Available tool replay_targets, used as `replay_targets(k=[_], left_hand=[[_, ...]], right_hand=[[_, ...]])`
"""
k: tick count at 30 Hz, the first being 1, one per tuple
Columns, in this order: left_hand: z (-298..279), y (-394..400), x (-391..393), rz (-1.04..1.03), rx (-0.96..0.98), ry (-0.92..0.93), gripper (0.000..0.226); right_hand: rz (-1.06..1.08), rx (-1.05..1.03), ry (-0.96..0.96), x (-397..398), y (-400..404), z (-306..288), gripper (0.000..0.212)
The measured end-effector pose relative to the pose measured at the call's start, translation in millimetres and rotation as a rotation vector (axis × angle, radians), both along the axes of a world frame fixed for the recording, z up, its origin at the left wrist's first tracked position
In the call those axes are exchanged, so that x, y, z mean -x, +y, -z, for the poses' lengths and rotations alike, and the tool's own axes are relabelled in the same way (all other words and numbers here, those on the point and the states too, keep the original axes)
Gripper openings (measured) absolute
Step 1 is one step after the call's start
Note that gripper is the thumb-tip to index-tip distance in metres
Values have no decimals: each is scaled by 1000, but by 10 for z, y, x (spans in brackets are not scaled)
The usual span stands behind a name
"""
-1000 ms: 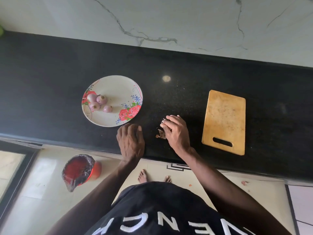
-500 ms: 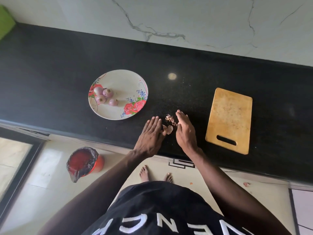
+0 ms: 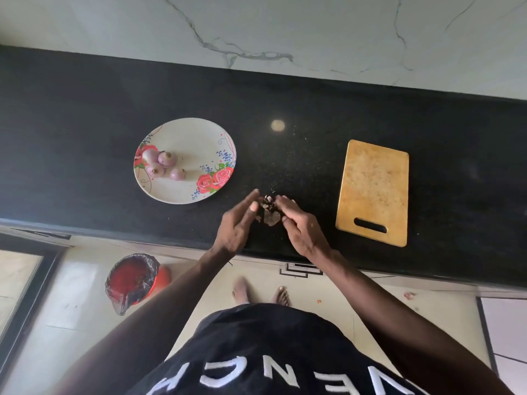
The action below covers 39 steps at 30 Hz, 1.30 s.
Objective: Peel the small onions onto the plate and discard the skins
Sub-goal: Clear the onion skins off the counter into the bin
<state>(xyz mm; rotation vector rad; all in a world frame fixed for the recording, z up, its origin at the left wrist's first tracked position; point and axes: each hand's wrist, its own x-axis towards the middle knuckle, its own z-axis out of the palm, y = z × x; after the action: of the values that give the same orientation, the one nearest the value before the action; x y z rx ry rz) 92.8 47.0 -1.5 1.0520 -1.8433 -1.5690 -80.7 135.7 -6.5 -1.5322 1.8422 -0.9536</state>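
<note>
Spanning the whole width of the view, the black tabletop (image 3: 85,115) carries everything, and its near edge is where trouble could start. The wooden cutting board (image 3: 373,192) lies toward the right end, near that edge, well apart from the work. The flowered plate (image 3: 199,138) sits left of centre with four peeled onions (image 3: 164,163) grouped on its left side, so the peeling looks done and the clearing up is what remains. A red bin (image 3: 134,280) with a dark liner stands on the floor below the near edge, off to the left.

Between plate and board, close to the near edge, the left hand (image 3: 236,223) and right hand (image 3: 302,223) bracket a small heap of onion skins (image 3: 269,213). The left fingers are straight and released, pressing in from the side; the right fingers curl loosely against the heap, and I cannot tell whether they pinch any of it.

The skins look dry and light, so a loose scoop would likely shed flakes onto the tabletop or over the edge to the floor. The carry to the bin runs leftward, and fragments could fall short of it.
</note>
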Motion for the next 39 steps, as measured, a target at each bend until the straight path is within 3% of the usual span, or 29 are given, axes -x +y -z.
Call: replay_targets(k=[2,5,9,13,16,20,22,24,27,29,31,34,39], left_hand=[[1,-21,33,-169,-129,61,38],[4,-75,122,-236,-57,3,31],[-27,-75,279,-338,-77,22,15],[-61,-77,333,-236,148,16,12],[-2,-189,285,-63,349,-172,41],[167,-290,211,257,549,-578,68],[210,-254,227,369,686,-662,76],[199,-214,247,441,731,-598,74],[132,-183,211,399,432,-297,60],[60,-168,168,218,14,-21,60],[17,-146,152,-29,-234,197,62],[-31,-149,177,-237,-350,309,55],[4,-182,190,-307,-394,375,51]], right_hand=[[214,29,-102,-5,7,-55,48],[349,89,-61,-1,-110,-121,36],[409,176,-15,6,-324,-144,16],[289,145,111,-34,-450,-134,9],[268,60,315,23,-308,-64,28],[328,-213,724,-14,144,92,82],[253,-291,747,-109,243,176,92],[200,-315,726,-172,185,184,94],[98,-284,694,-179,117,171,94],[-26,-251,665,-113,113,144,94],[-129,-224,636,-13,110,136,94],[-52,-240,654,27,31,105,97],[-152,-181,581,-61,-60,95,97]])
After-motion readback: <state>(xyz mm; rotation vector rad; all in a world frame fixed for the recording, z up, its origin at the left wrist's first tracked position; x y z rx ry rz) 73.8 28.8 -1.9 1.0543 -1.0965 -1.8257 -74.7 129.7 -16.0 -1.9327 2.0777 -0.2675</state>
